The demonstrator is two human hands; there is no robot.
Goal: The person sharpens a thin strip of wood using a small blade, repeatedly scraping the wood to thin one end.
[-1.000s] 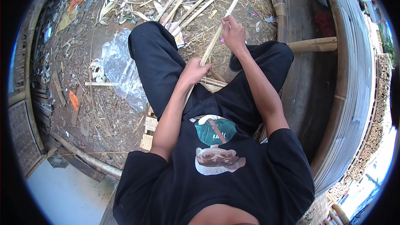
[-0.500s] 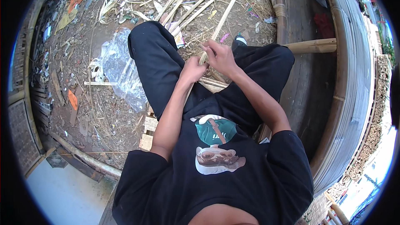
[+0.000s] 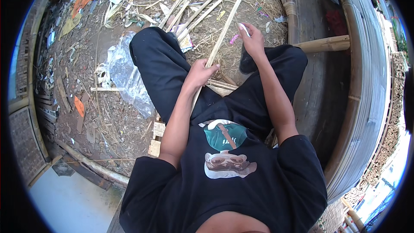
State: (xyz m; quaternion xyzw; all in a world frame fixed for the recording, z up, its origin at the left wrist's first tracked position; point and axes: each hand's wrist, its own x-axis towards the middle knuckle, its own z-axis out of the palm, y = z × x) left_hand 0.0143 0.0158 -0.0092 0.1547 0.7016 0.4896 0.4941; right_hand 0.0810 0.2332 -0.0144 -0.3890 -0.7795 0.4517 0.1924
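My left hand (image 3: pixel 199 76) is closed around a long, pale bamboo strip (image 3: pixel 229 24) between my knees. The strip slants up and away to the right, and its near end runs down beside my left forearm to my lap. To the right of the strip and apart from it, my right hand (image 3: pixel 252 42) is raised above my right knee. Its fingers pinch a small whitish piece (image 3: pixel 245 29), too small to make out exactly.
Several split bamboo strips (image 3: pixel 202 12) lie on the littered ground ahead. Clear plastic sheeting (image 3: pixel 125 71) is heaped beyond my left leg. On the right, a bamboo pole (image 3: pixel 326 44) juts from a wooden structure near my right knee. Pale wooden pieces (image 3: pixel 221 87) show between my thighs.
My right hand has left the strip beside my left hand and moved up and to the right. My left hand keeps its hold, and more of the strip shows.
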